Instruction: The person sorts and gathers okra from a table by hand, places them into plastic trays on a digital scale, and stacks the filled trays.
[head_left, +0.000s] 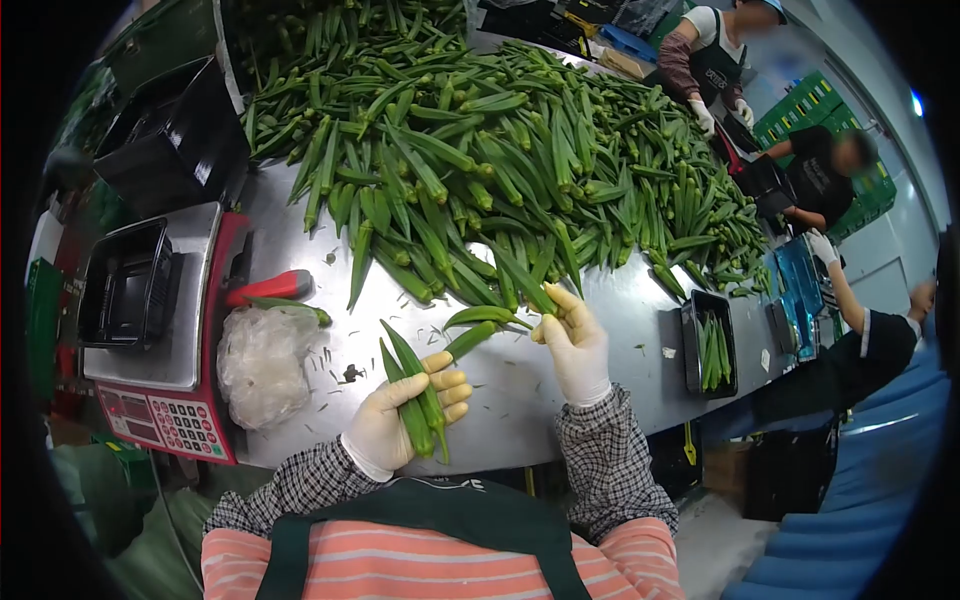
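My left hand point(385, 432), in a white glove, is closed around a couple of okra pods point(410, 375) that lie across the palm. Two loose okra pods point(472, 339) rest on the metal table just beyond its fingertips. My right hand point(580, 352), gloved too, pinches the stem end of another okra pod point(520, 275) at the near edge of the okra pile point(450, 150). That pod's far tip still lies against the heap.
To the left, a black tray point(125, 290) sits on a red scale point(160, 415). Beside it are a red-handled tool point(270, 288) and a crumpled plastic bag point(262, 368). A black tray with okra point(711, 345) stands right. Co-workers point(715, 65) are at the far right.
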